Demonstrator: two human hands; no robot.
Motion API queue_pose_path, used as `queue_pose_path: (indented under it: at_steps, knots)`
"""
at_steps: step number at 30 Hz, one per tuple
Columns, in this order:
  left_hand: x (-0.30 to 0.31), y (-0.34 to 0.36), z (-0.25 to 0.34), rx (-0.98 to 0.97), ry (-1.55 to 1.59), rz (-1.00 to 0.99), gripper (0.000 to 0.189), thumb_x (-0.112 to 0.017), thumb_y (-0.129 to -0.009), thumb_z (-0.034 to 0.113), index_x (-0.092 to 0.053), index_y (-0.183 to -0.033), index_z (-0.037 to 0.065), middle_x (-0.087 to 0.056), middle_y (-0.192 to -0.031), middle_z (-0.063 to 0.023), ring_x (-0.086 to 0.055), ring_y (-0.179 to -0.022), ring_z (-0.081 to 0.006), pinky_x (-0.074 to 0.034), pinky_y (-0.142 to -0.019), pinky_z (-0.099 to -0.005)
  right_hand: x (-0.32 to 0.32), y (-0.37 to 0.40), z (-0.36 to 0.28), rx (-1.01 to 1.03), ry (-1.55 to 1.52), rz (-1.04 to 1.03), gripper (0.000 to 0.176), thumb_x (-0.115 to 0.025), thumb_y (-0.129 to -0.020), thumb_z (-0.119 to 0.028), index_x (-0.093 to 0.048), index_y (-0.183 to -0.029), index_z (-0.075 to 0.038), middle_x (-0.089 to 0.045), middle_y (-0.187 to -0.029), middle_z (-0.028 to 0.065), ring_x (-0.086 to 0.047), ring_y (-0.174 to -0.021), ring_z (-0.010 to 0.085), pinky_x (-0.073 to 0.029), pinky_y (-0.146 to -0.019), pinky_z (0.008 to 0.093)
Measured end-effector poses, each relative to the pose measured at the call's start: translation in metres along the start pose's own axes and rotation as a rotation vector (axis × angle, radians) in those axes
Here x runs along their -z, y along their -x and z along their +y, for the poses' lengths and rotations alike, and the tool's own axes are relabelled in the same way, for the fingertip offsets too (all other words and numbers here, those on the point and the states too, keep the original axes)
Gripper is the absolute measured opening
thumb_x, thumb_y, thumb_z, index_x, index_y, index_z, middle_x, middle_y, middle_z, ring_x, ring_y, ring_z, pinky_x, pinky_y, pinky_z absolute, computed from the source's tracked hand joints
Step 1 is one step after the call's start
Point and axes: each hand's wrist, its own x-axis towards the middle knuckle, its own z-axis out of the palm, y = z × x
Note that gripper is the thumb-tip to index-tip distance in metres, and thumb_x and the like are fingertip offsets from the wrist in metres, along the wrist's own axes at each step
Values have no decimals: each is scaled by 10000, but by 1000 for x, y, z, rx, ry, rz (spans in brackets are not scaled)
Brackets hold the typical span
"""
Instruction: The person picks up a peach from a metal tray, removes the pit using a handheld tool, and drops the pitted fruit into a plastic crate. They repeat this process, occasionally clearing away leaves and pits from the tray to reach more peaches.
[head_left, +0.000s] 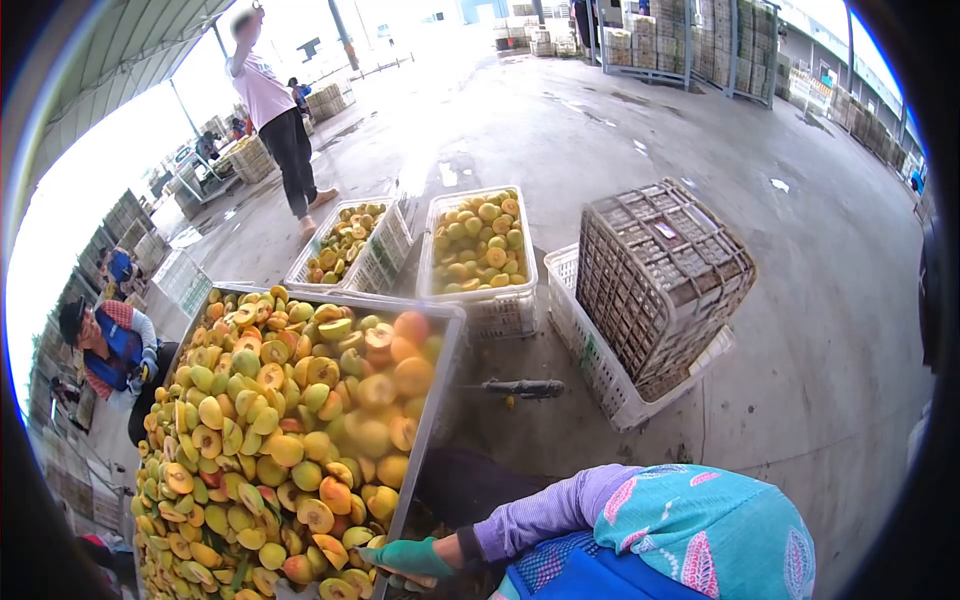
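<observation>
Neither my left hand nor my right hand shows in this view. A large shallow bin with a grey rim (432, 410) takes up the lower left, heaped with peach-like yellow-green fruit (250, 440), many cut in half with the pit or its hollow showing. At the bin's near right corner, a co-worker's green-gloved hand (410, 560) reaches to the fruit; what it holds, if anything, I cannot make out. That co-worker wears a teal patterned headscarf (710, 525) and a purple sleeve (545, 518).
Two white crates (385, 255) (490, 310) of fruit stand behind the bin. Right of them, a brown crate (665, 280) sits tilted in a white crate (610, 390). A dark bar (525, 388) lies between. Another co-worker (120, 345) is at left; a person (280, 120) stands farther back.
</observation>
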Motion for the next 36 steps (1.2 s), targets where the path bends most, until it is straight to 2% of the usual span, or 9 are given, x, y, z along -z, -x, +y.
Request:
queue_pose_path:
  at_steps: [3,9,15,18,19,25,29,30,36]
  knots:
    - [56,18,41,-316,-656,-189,261,-488,-893,275,-630,-1099,197,-690,-973,-118,-658,-912,-310,-509,-722,-481,8,-24,23,40,35,-72,477,-473,-873,-662,-478,-793,-192,-425,-601,-57,-385,-447,74,-317,-367,234]
    - [56,34,30,-291,-555,-340,487,-616,-824,278,-567,-1282,120,-633,-1182,-79,-569,-1133,-271,-419,-1014,-351,-26,2,22,77,208,-12,568,-458,-858,-702,-494,-749,-146,-493,-634,-3,-368,-382,99,-270,-314,263]
    - [79,87,46,219,1264,154,264,-668,-835,144,-625,-1060,14,-655,-991,-132,-664,-708,-240,-529,-433,-298,-24,-32,22,168,259,121,570,-440,-905,-630,-532,-730,-95,-516,-565,49,-446,-376,166,-347,-345,311]
    - [99,131,95,-180,1813,234,358,-540,-940,168,-502,-1258,7,-621,-1028,-133,-650,-851,-225,-562,-659,-301,-45,-48,11,270,222,145,569,-407,-937,-597,-535,-741,-78,-514,-562,52,-447,-347,173,-337,-326,319]
    - [86,124,96,-420,1225,516,395,-489,-984,238,-481,-1283,-19,-598,-1087,-136,-639,-877,-211,-549,-725,-304,-55,-44,3,273,270,106,578,-418,-932,-600,-560,-779,-61,-526,-573,54,-445,-340,169,-332,-326,306]
    - [60,139,147,-345,1902,178,463,-490,-969,239,-430,-1359,-3,-540,-1260,-146,-536,-1140,-244,-452,-952,-344,-82,-46,11,551,457,151,534,-476,-946,-523,-627,-914,-12,-623,-746,79,-589,-714,132,-469,-615,316]
    - [60,166,132,-344,209,791,416,-638,-850,191,-545,-1215,15,-600,-1166,-161,-621,-996,-253,-524,-821,-377,-52,-45,23,656,739,-26,402,-519,-946,-446,-608,-1022,-61,-622,-809,158,-604,-698,257,-485,-656,391]
    - [58,171,127,-137,969,547,430,-670,-831,161,-540,-1214,15,-615,-1159,-151,-625,-996,-248,-516,-827,-382,-60,-26,22,707,816,108,383,-537,-943,-420,-592,-1034,-52,-625,-824,164,-615,-727,271,-486,-672,391]
    - [43,191,136,-178,1677,507,506,-443,-984,352,-434,-1339,-7,-581,-1188,-177,-603,-1006,-269,-484,-911,-389,-91,19,36,564,1074,118,395,-511,-957,-414,-552,-1031,-28,-624,-820,195,-627,-763,332,-477,-681,407]
